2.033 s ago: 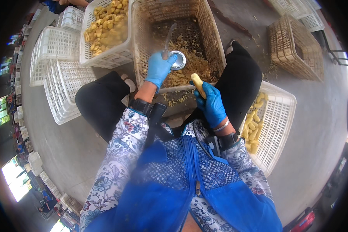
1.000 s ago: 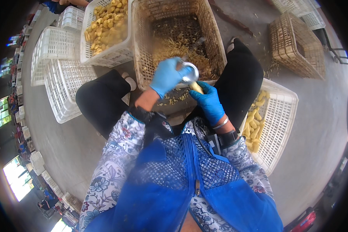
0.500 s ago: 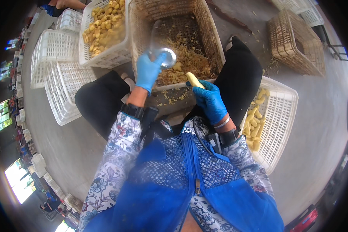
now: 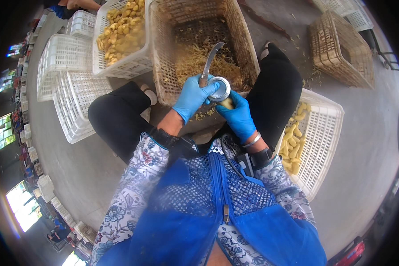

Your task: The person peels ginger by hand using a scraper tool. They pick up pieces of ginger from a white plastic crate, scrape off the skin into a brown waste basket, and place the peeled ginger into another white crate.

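Note:
My left hand (image 4: 195,95), in a light blue glove, is closed round the handle of a curved-blade knife (image 4: 212,60), its blade pointing up and away. The same hand has a round metal ring-shaped peeler (image 4: 221,90) at its fingertips; whether it joins the knife I cannot tell. My right hand (image 4: 240,119), in a darker blue glove, grips a pale yellow root piece (image 4: 227,103) right under the ring, mostly hidden by fingers and ring. Both hands meet over the near edge of a stained crate (image 4: 162,84), which has yellowish peel scraps (image 4: 228,70) inside.
At the far left stands a white crate (image 4: 137,61) of brownish-yellow root pieces (image 4: 122,32). Another white crate (image 4: 326,137) at my right holds peeled pieces (image 4: 292,144). Upturned white crates (image 4: 77,99) are at the left, a brown crate (image 4: 341,53) at the right. My knees flank the scrap crate.
My left hand has moved right and nearer, bringing the ring onto the root piece. The knife blade, blurred before, now shows sharply. My right hand has shifted slightly and the root piece has tilted down.

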